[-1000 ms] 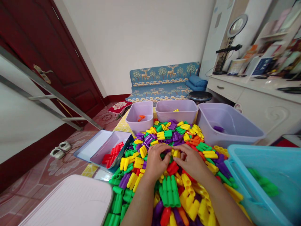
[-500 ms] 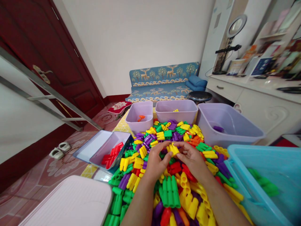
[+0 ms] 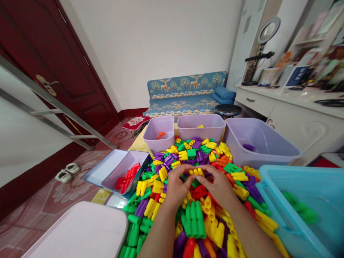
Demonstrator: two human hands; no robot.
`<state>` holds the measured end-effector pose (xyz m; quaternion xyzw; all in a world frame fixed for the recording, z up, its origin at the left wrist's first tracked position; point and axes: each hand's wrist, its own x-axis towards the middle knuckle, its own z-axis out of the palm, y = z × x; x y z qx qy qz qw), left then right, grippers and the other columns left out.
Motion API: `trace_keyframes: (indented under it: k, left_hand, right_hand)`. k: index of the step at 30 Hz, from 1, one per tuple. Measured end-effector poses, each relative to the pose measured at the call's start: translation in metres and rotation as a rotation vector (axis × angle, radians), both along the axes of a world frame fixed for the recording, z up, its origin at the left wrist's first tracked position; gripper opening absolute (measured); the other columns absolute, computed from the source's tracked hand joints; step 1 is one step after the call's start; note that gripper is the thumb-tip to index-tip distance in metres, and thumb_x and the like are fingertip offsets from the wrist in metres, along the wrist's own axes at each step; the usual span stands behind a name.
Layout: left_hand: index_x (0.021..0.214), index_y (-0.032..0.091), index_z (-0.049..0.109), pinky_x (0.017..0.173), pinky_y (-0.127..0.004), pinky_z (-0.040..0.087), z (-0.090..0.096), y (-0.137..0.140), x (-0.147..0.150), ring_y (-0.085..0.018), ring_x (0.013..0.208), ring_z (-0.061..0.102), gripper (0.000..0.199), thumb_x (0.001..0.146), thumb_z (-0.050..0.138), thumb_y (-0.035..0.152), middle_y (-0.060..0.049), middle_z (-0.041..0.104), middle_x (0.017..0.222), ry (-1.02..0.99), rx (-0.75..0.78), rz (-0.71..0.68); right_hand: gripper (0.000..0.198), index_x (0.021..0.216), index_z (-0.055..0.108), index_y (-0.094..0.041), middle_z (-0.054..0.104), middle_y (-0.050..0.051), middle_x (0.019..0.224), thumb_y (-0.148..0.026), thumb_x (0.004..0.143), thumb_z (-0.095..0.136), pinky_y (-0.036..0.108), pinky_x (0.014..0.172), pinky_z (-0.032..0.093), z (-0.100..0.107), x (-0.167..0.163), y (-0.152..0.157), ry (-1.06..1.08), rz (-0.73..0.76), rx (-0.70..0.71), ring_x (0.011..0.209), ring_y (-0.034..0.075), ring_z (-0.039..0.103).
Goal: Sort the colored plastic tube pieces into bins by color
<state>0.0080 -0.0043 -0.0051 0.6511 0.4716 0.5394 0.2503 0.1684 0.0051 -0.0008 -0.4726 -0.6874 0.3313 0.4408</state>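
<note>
1. Both hands are close together over the table's middle: the left hand and the right hand curve inward, thumbs nearly meeting.
2. Between them I can see a small yellow piece, made of short tubes side by side. Both hands have it pinched between thumbs and fingers, just above the heap, though the fingers hide its ends from me.
3. The heap is a jumble of plastic tube pieces in green, yellow, purple, red and orange, spread around and under the forearms. A green block of joined tubes lies between the wrists.
4. Along the far edge stand three lilac bins. The left bin has something orange in it, the middle bin a little yellow, and the right bin a purple piece.
5. Over on the person's left, a box with a lilac inside holds red pieces; nearer lies a pale pink lid.
6. On the person's right, a blue tub has green pieces at the bottom.
7. Beyond the table, a blue sofa patterned with deer and trees sits against the wall, a round black stool just beside it.
</note>
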Motion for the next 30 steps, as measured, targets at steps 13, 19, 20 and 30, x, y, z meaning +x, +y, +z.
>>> trace_keyframes:
  k: [13,19,20,30]
  left_hand:
    - [0.097,0.021,0.071,0.085,-0.029,0.050,0.0027,-0.0011,-0.0002,-0.018,0.092,0.067,0.019,0.080,0.065,0.015,-0.003,0.073,0.096,0.010,0.002,0.013]
    - [0.097,0.020,0.071,0.083,-0.027,0.049,0.0010,-0.0005,-0.0007,-0.017,0.089,0.066,0.019,0.080,0.064,0.014,-0.003,0.073,0.095,-0.002,-0.001,0.000]
    - [0.097,0.019,0.071,0.082,-0.027,0.049,0.0005,-0.0004,-0.0006,-0.016,0.087,0.065,0.019,0.080,0.064,0.013,-0.002,0.072,0.093,-0.002,-0.003,-0.003]
    - [0.097,0.019,0.071,0.074,-0.025,0.048,-0.0008,-0.0002,-0.0004,-0.015,0.079,0.062,0.020,0.080,0.064,0.012,-0.002,0.071,0.088,0.014,-0.001,0.000]
  right_hand:
    - [0.016,0.092,0.066,-0.020,0.066,0.002,0.080,-0.031,0.080,0.063,0.029,0.067,0.051,-0.0004,-0.0017,-0.0031,0.062,-0.025,0.001,0.073,0.017,0.062]
    - [0.017,0.089,0.066,-0.020,0.064,0.002,0.082,-0.034,0.080,0.064,0.028,0.066,0.050,-0.0008,-0.0015,-0.0015,0.057,-0.030,0.036,0.074,0.017,0.060]
    - [0.018,0.089,0.066,-0.019,0.063,0.003,0.083,-0.035,0.081,0.063,0.028,0.066,0.050,-0.0020,-0.0014,-0.0008,0.061,-0.027,0.038,0.074,0.017,0.060]
    - [0.016,0.090,0.067,-0.020,0.064,0.003,0.084,-0.033,0.081,0.063,0.029,0.067,0.050,-0.0052,-0.0005,-0.0004,0.051,-0.021,0.030,0.075,0.017,0.060]
